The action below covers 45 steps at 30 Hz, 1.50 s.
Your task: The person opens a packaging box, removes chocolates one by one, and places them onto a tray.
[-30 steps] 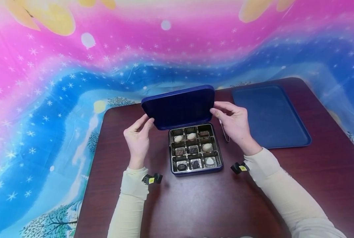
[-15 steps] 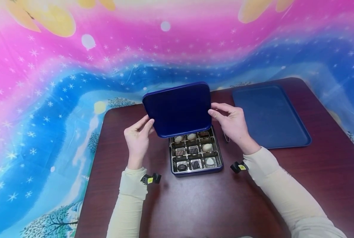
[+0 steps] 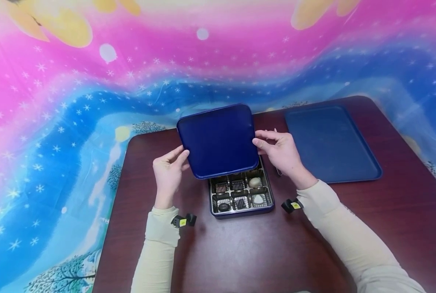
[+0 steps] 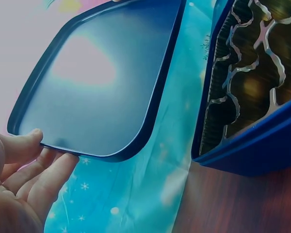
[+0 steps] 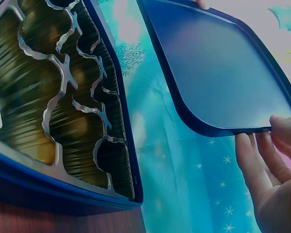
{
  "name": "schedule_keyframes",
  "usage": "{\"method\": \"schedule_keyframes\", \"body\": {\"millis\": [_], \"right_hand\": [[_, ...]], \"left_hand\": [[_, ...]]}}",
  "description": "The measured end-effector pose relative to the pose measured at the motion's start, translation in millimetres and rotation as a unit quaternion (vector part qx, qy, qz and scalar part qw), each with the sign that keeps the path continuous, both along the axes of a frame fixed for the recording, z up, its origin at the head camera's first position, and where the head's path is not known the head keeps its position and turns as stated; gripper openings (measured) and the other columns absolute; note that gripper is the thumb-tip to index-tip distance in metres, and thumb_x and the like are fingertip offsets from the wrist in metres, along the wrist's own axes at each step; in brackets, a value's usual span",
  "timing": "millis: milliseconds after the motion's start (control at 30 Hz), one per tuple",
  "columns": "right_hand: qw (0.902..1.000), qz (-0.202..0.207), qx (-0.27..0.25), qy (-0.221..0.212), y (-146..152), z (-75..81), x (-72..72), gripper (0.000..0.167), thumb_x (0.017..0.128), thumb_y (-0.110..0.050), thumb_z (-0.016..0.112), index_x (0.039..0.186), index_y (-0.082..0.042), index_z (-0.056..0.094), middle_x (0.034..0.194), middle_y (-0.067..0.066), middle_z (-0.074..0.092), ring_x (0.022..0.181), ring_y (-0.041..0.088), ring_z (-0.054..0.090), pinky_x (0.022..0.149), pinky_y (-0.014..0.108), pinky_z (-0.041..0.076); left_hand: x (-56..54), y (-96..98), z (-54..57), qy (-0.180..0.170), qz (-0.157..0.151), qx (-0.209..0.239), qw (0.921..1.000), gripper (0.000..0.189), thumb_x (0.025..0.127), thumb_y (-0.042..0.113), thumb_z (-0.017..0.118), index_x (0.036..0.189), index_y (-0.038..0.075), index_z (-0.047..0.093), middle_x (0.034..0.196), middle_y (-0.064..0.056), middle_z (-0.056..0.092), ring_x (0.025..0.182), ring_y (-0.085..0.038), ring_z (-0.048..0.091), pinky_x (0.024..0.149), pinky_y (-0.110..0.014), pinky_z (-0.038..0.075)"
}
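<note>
A dark blue tin lid (image 3: 218, 140) stands tilted over the back of the chocolate box (image 3: 242, 214), its rimmed inner face toward me. My left hand (image 3: 169, 175) pinches its left edge, thumb (image 4: 34, 138) on the near side and fingers behind. On the opposite edge, my right hand (image 3: 281, 152) pinches the same way, as the right wrist view shows with the lid (image 5: 218, 73). In the box lie chocolates in a metallic divided insert, among them a white one (image 3: 258, 199) and a dark oval one (image 3: 224, 207). The lid hides the back row.
A flat blue tray (image 3: 331, 142) lies on the brown table (image 3: 247, 256) to the right. Between tray and box, a thin metal utensil (image 3: 279, 172) is mostly hidden behind my right hand. A colourful snowflake-patterned cloth (image 3: 75, 134) hangs behind the table.
The lid's lower edge has come down and nearer, covering the back row of chocolates, and its inner face turns more toward me. The right hand has shifted slightly left with it.
</note>
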State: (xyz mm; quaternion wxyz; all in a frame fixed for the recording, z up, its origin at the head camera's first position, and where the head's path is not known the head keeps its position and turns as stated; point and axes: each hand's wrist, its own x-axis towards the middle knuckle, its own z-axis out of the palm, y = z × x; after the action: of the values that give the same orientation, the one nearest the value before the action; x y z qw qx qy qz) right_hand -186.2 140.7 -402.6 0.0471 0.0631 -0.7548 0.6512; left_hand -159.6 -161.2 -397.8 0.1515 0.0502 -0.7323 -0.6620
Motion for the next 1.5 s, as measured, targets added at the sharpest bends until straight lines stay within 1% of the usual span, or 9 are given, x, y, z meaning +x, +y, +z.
{"method": "schedule_keyframes", "body": {"millis": [167, 367, 467, 600, 800, 1033, 1200, 1367, 1500], "right_hand": [[0.9998, 0.009, 0.01, -0.014, -5, 0.3, -1.7, 0.032, 0.093, -0.011, 0.074, 0.122, 0.002, 0.071, 0.125, 0.02, 0.068, 0.082, 0.007, 0.072, 0.068, 0.03, 0.062], [0.9989, 0.035, 0.023, -0.022, -12, 0.3, -6.6, 0.032, 0.094, -0.013, 0.073, 0.124, 0.0, 0.071, 0.126, 0.019, 0.068, 0.081, 0.015, 0.075, 0.068, 0.032, 0.062], [0.9984, 0.045, 0.015, -0.03, -15, 1.6, -10.6, 0.033, 0.094, -0.012, 0.073, 0.125, 0.0, 0.07, 0.125, 0.02, 0.068, 0.078, 0.019, 0.076, 0.069, 0.033, 0.062], [0.998, 0.047, -0.007, -0.043, -18, 5.1, -19.5, 0.033, 0.094, -0.011, 0.073, 0.125, 0.0, 0.07, 0.129, 0.02, 0.066, 0.08, 0.021, 0.076, 0.07, 0.034, 0.062], [0.9971, 0.044, -0.01, -0.061, -23, 12.2, -39.3, 0.034, 0.095, -0.011, 0.072, 0.127, -0.002, 0.069, 0.13, 0.017, 0.066, 0.08, 0.02, 0.075, 0.071, 0.035, 0.062], [0.9973, 0.031, 0.004, -0.067, -24, 17.2, -68.1, 0.037, 0.096, -0.015, 0.072, 0.131, -0.005, 0.068, 0.135, 0.014, 0.064, 0.084, 0.021, 0.076, 0.075, 0.036, 0.062], [0.9963, 0.019, -0.006, -0.084, -21, 17.3, -87.2, 0.038, 0.095, -0.015, 0.072, 0.132, -0.006, 0.068, 0.136, 0.013, 0.064, 0.089, 0.02, 0.075, 0.079, 0.037, 0.061], [0.995, 0.009, -0.025, -0.096, -17, 9.5, -106.6, 0.04, 0.095, -0.016, 0.072, 0.134, -0.006, 0.066, 0.139, 0.012, 0.062, 0.094, 0.02, 0.074, 0.082, 0.038, 0.061], [0.9934, 0.002, -0.023, -0.113, -12, 0.4, -119.1, 0.041, 0.097, -0.018, 0.071, 0.136, -0.009, 0.064, 0.141, 0.01, 0.061, 0.099, 0.022, 0.072, 0.087, 0.041, 0.059]], "left_hand": [[0.2, -4.8, -0.1, -0.021, 0.003, -0.008, 0.9997, 0.032, 0.091, 0.008, 0.075, 0.12, -0.006, 0.07, 0.117, -0.025, 0.07, 0.071, -0.009, 0.073, 0.064, -0.03, 0.061], [-1.0, -14.3, 0.2, -0.038, 0.014, -0.011, 0.9991, 0.032, 0.092, 0.009, 0.075, 0.12, -0.005, 0.071, 0.116, -0.025, 0.07, 0.073, -0.01, 0.074, 0.067, -0.034, 0.061], [-4.0, -18.9, 0.6, -0.046, 0.016, -0.008, 0.9988, 0.032, 0.092, 0.009, 0.075, 0.12, -0.006, 0.071, 0.116, -0.024, 0.07, 0.074, -0.011, 0.074, 0.068, -0.033, 0.061], [-12.1, -21.4, 3.7, -0.049, 0.014, -0.009, 0.9986, 0.032, 0.092, 0.009, 0.074, 0.121, -0.006, 0.07, 0.118, -0.024, 0.07, 0.077, -0.011, 0.074, 0.067, -0.032, 0.061], [-31.1, -21.9, 12.4, -0.046, 0.021, -0.027, 0.9984, 0.032, 0.093, 0.01, 0.074, 0.121, -0.004, 0.071, 0.119, -0.023, 0.07, 0.081, -0.018, 0.075, 0.067, -0.031, 0.061], [-57.4, -18.8, 21.6, -0.044, 0.016, -0.036, 0.9983, 0.031, 0.095, 0.012, 0.072, 0.124, 0.0, 0.071, 0.125, -0.019, 0.069, 0.092, -0.027, 0.075, 0.07, -0.029, 0.061], [-78.3, -12.3, 26.3, -0.074, 0.016, -0.04, 0.9963, 0.033, 0.096, 0.016, 0.072, 0.126, 0.005, 0.071, 0.131, -0.014, 0.066, 0.096, -0.026, 0.074, 0.074, -0.031, 0.062], [-104.9, -4.5, 26.2, -0.098, 0.011, -0.039, 0.9944, 0.033, 0.096, 0.016, 0.071, 0.127, 0.006, 0.071, 0.13, -0.012, 0.067, 0.097, -0.025, 0.073, 0.076, -0.031, 0.062], [-122.0, 2.5, 17.6, -0.107, 0.008, -0.026, 0.9939, 0.031, 0.096, 0.016, 0.071, 0.126, 0.005, 0.071, 0.125, -0.013, 0.069, 0.095, -0.023, 0.073, 0.078, -0.033, 0.062]]}}
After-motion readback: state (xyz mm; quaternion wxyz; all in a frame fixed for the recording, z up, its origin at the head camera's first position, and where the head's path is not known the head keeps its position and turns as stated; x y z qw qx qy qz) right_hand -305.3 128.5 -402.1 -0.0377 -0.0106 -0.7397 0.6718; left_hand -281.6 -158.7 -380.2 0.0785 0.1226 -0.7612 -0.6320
